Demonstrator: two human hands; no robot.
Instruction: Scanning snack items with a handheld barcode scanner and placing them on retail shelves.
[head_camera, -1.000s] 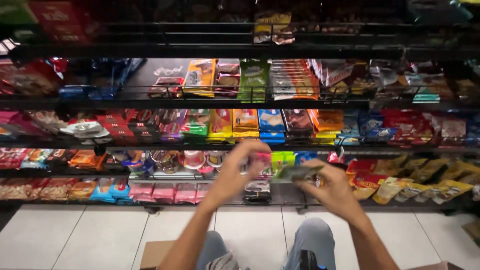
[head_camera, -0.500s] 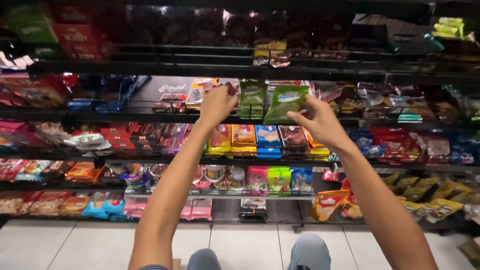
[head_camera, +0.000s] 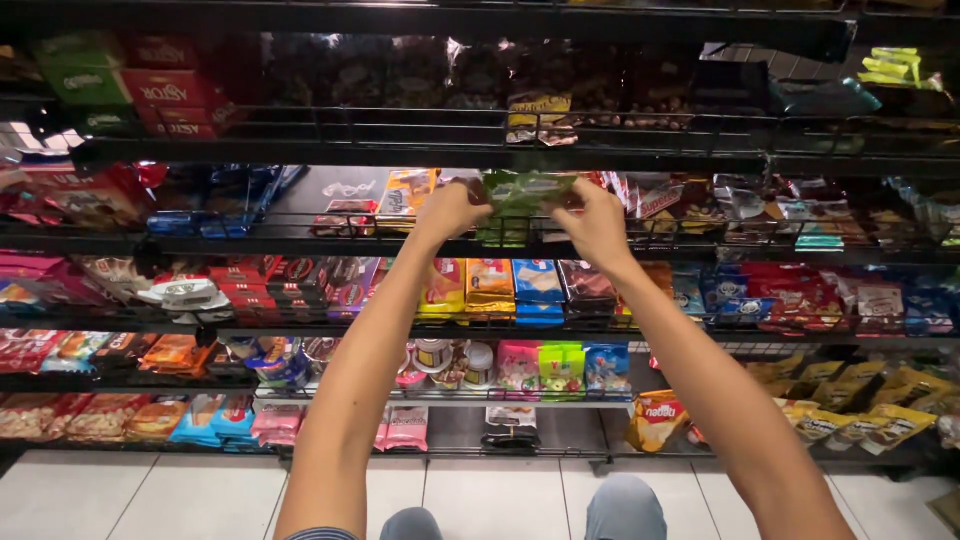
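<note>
open slot behind wire shelf rail (head_camera: 400, 222), packets (head_camera: 405, 195) crowding both sides

Definitely shop, snack aisle of small grocery or convenience store by look of it. Black wire shelves (head_camera: 480, 150) stacked in tiers, crammed with colourful snack packets (head_camera: 500, 285), chocolate bars (head_camera: 250, 280), small tubs (head_camera: 455, 365). White tiled floor (head_camera: 120, 495) below. Top shelf dark, goods there hard to make out.

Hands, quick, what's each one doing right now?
Left hand: closed on the green packet.
Right hand: closed on the same green packet.
</note>
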